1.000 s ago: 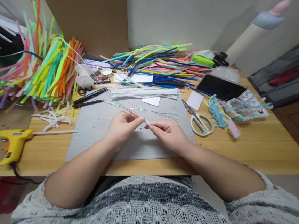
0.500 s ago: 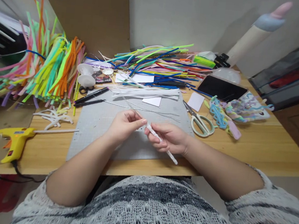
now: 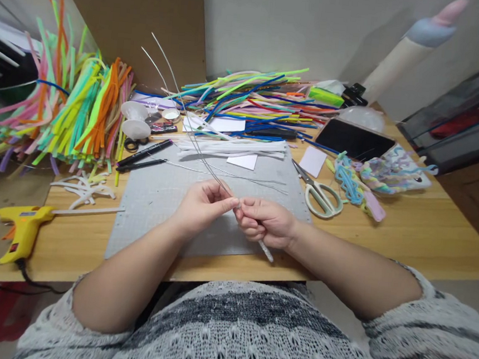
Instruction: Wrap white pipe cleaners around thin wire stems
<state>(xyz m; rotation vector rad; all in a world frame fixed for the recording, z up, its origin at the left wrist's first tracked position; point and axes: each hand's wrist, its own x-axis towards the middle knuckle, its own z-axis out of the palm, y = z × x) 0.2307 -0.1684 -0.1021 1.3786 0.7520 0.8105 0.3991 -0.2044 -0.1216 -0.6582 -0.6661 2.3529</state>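
Note:
My left hand [image 3: 203,205] pinches thin metal wires [image 3: 186,119] that rise up and back to the left above the table. My right hand [image 3: 264,222] is curled round the white wrapped end [image 3: 267,253] of those wires, which sticks out below the fist. Both hands meet fingertip to fingertip over the grey cutting mat [image 3: 154,200].
Around the mat lie a yellow glue gun [image 3: 21,227], scissors [image 3: 320,192], black tools [image 3: 141,157], white pipe cleaners [image 3: 234,146], more wires [image 3: 243,178], paper pieces, a dark tablet [image 3: 352,139] and big heaps of coloured pipe cleaners [image 3: 78,109].
The wires have swung upright, their far ends lifting off the mat. My right hand slid along the white wrapped part and closed round more of it.

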